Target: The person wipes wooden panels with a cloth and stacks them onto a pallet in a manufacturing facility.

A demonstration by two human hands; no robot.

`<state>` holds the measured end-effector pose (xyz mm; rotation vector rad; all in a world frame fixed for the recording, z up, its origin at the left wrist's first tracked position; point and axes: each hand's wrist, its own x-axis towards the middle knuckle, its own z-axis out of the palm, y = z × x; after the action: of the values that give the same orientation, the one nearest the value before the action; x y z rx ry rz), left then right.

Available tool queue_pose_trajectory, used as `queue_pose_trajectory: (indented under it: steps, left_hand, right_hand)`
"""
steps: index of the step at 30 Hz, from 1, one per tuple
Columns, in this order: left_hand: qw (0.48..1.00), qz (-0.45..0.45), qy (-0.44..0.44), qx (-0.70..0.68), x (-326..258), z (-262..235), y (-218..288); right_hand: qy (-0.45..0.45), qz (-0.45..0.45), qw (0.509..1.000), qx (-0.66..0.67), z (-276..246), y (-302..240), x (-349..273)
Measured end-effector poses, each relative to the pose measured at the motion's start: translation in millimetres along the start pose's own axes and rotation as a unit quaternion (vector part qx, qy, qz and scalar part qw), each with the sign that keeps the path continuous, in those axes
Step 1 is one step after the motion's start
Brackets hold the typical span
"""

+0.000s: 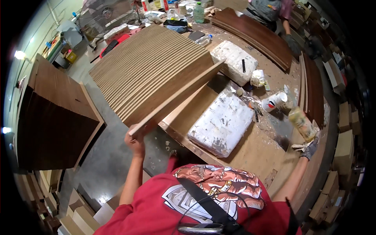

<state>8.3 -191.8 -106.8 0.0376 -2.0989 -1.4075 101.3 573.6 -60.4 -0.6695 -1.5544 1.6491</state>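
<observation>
Workbench (pixel 250 156), near edge bare, bordered by open concrete floor (pixel 109 156) at left. Left hand (pixel 135 141), fingers closed on the near end of a long wooden slat (pixel 176 98); slat ran diagonally up-right over the stacked slats (pixel 149 70). Right hand (pixel 310 145), gloved, fingers wrapped round a stained glue bottle (pixel 302 123) tilted up-left; grip detail indistinct. White wrapped blocks (pixel 221 123) lay between them.

Left hand (pixel 135 141) gripping pale tan wood strip (pixel 176 98), dark brown on its face. Stack of strips (pixel 149 70) showing tan and brown stripes. Right hand (pixel 309 147) wearing grey glove, holding yellowish bottle (pixel 302 123). White block (pixel 221 123) looking speckled with brown spots. Shirt (pixel 203 196) showing red with picture.
</observation>
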Motion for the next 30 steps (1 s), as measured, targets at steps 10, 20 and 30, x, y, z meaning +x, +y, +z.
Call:
queue_pose_trajectory:
  steps: [10, 20, 30]
  left_hand:
    - [0.992, -0.025, 0.109, -0.053, 39, -36, 59]
    - [0.974, -0.086, 0.088, -0.19, 17, -6, 99]
    - [0.969, -0.106, -0.062, -0.216, -6, 26, 85]
  right_hand:
    - [0.023, -0.161, 0.968, -0.192, 21, 18, -27]
    - [0.0, -0.192, 0.771, -0.607, 90, 11, 10]
    - [0.006, -0.196, 0.756, -0.624, 96, 12, 26]
